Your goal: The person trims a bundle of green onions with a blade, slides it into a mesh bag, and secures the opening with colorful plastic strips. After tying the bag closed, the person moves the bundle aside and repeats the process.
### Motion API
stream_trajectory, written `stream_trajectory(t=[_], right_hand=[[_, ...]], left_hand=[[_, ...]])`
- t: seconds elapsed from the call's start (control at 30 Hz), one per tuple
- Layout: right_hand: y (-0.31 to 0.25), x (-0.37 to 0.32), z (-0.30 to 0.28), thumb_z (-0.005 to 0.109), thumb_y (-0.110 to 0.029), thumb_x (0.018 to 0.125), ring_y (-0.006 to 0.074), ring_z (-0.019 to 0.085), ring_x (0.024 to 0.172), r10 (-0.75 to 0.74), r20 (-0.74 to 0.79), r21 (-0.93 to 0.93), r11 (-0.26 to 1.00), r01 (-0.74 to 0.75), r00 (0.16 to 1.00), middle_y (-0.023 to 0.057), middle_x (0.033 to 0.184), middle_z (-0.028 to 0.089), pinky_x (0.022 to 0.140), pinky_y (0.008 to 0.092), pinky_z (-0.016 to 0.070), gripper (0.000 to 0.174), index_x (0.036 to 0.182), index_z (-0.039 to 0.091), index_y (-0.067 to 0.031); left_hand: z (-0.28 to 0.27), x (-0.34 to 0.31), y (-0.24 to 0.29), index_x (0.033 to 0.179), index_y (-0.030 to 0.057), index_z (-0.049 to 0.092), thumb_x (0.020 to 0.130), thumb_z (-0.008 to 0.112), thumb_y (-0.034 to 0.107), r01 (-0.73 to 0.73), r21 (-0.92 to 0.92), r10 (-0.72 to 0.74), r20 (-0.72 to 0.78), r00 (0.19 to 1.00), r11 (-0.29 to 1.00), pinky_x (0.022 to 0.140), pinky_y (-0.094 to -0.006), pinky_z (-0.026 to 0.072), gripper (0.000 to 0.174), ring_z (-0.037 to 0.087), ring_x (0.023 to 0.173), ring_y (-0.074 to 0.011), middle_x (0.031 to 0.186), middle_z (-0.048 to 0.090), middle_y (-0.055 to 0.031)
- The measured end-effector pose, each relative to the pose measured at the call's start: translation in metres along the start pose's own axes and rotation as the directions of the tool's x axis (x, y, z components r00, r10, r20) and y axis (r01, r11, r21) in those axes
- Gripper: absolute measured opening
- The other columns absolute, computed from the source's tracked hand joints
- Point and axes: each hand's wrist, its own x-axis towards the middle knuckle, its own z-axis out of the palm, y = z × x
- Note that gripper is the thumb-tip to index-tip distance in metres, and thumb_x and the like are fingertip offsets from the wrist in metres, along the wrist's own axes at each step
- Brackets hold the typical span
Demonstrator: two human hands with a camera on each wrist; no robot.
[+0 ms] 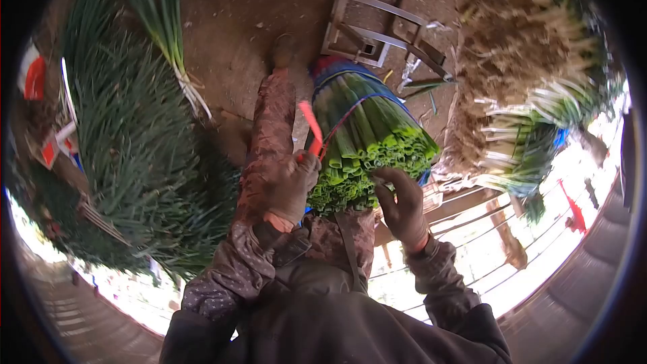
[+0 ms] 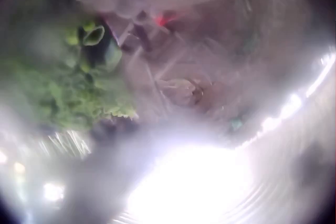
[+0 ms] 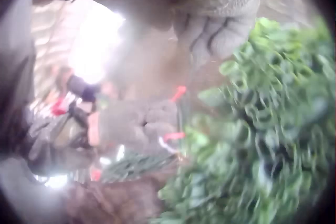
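A thick bundle of green onions [image 1: 377, 128] lies across the person's lap, its cut hollow ends facing the body. A blue band [image 1: 364, 99] runs round it. The gloved left hand [image 1: 294, 185] grips a bright red strip [image 1: 311, 125] at the bundle's left side; the strip sticks up past the fist. At the right of the cut ends, the gloved right hand [image 1: 403, 205] has its fingers loosely bent, fingertips right by the stalks. In the right wrist view, the bent fingers [image 3: 210, 32] hang beside the cut ends. The left wrist view is blurred.
A large heap of green onions [image 1: 148, 141] covers the left side, with a loose bunch [image 1: 168, 40] above it. A metal frame [image 1: 384, 17] stands ahead on the dirt floor. More onions with white stalks [image 1: 515, 141] lie at the right, beside a rooty brown pile [image 1: 502, 47].
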Motion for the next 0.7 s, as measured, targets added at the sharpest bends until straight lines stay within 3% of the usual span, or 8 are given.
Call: stream_trajectory(t=[0.07, 0.17, 0.27, 0.3, 0.37, 0.47, 0.63, 0.7], right_hand=[[0.017, -0.058, 0.015, 0.065, -0.001, 0.091, 0.0253, 0.069, 0.089, 0.318, -0.309, 0.128, 0.948, -0.292, 0.896, 0.0160, 0.102, 0.069, 0.083, 0.0348, 0.0543, 0.023, 0.113, 0.065, 0.0012], [0.100, -0.111, 0.037, 0.059, -0.019, 0.098, 0.0246, 0.066, 0.094, 0.573, -0.664, 0.261, 0.780, -0.569, 0.481, 0.0155, 0.104, 0.069, 0.086, 0.0366, 0.0515, 0.030, 0.117, 0.063, 0.0039], [0.265, -0.187, 0.099, 0.061, -0.027, 0.098, 0.0230, 0.064, 0.092, 0.828, -0.413, 0.582, 0.560, -0.589, 0.379, 0.0170, 0.111, 0.067, 0.083, 0.0369, 0.0521, 0.037, 0.121, 0.060, 0.0020], [0.234, -0.171, 0.102, 0.062, -0.029, 0.099, 0.0145, 0.058, 0.079, 0.939, -0.215, 0.900, 0.297, -0.318, 0.269, 0.0039, 0.097, 0.062, 0.071, 0.0313, 0.0489, 0.032, 0.119, 0.059, -0.0043], [0.273, -0.190, 0.127, 0.064, -0.025, 0.097, 0.0173, 0.064, 0.091, 0.718, -0.200, 0.433, 0.675, -0.598, 0.666, 0.0116, 0.114, 0.065, 0.076, 0.0312, 0.0547, 0.042, 0.128, 0.055, 0.0013], [0.259, -0.191, 0.173, 0.064, -0.024, 0.096, 0.0195, 0.064, 0.093, 0.792, -0.221, 0.975, 0.189, 0.117, 0.569, 0.0103, 0.113, 0.066, 0.079, 0.0326, 0.0548, 0.040, 0.127, 0.057, 0.0002], [0.266, -0.168, 0.259, 0.060, -0.029, 0.097, 0.0257, 0.061, 0.107, 0.563, -0.407, 0.765, 0.640, -0.068, 0.720, 0.0094, 0.121, 0.064, 0.094, 0.0374, 0.0516, 0.044, 0.133, 0.056, -0.0041], [0.273, -0.156, 0.299, 0.060, -0.032, 0.096, 0.0275, 0.060, 0.112, 0.544, -0.353, 0.880, 0.469, 0.074, 0.761, 0.0105, 0.126, 0.063, 0.097, 0.0405, 0.0506, 0.046, 0.134, 0.056, -0.0058]], left_hand=[[0.000, 0.005, 0.017, 0.099, 0.0050, 0.058, 0.103, 0.061, 0.031, 0.107, 0.009, -0.107, 0.033, 0.994, 0.994, 0.053, -0.0230, 0.0304, 0.027, 0.038, 0.058, -0.0052, 0.080, 0.051, 0.0025], [0.007, 0.002, 0.021, 0.101, 0.0056, 0.058, 0.103, 0.062, 0.028, 0.175, -0.048, -0.171, 0.081, 0.982, 0.983, 0.055, -0.0233, 0.0314, 0.023, 0.038, 0.060, -0.0059, 0.086, 0.051, 0.0022], [0.011, 0.000, 0.010, 0.107, 0.0086, 0.054, 0.102, 0.063, 0.023, -0.020, 0.182, -0.007, 0.145, 0.989, 0.983, 0.059, -0.0228, 0.0359, 0.017, 0.039, 0.062, -0.0061, 0.090, 0.050, 0.0029], [0.009, 0.000, 0.006, 0.107, 0.0091, 0.053, 0.102, 0.062, 0.020, -0.046, 0.227, 0.009, 0.160, 0.987, 0.973, 0.060, -0.0228, 0.0365, 0.016, 0.039, 0.062, -0.0059, 0.090, 0.049, 0.0030], [0.010, -0.002, 0.003, 0.108, 0.0100, 0.052, 0.102, 0.061, 0.016, -0.046, 0.272, 0.004, 0.154, 0.988, 0.961, 0.061, -0.0229, 0.0375, 0.012, 0.038, 0.061, -0.0056, 0.090, 0.048, 0.0034], [0.018, 0.001, -0.004, 0.107, 0.0108, 0.052, 0.102, 0.059, 0.013, -0.008, 0.299, -0.032, 0.130, 0.991, 0.954, 0.061, -0.0236, 0.0377, 0.008, 0.037, 0.060, -0.0052, 0.089, 0.045, 0.0042], [0.032, -0.001, -0.014, 0.097, 0.0108, 0.055, 0.103, 0.062, 0.028, -0.064, 0.486, 0.036, 0.067, 0.997, 0.871, 0.057, -0.0231, 0.0321, 0.020, 0.036, 0.060, -0.0062, 0.075, 0.040, 0.0058], [0.032, -0.002, -0.020, 0.096, 0.0103, 0.057, 0.104, 0.060, 0.028, -0.093, 0.513, 0.031, 0.128, 0.991, 0.854, 0.057, -0.0230, 0.0313, 0.020, 0.034, 0.059, -0.0069, 0.070, 0.037, 0.0066]])
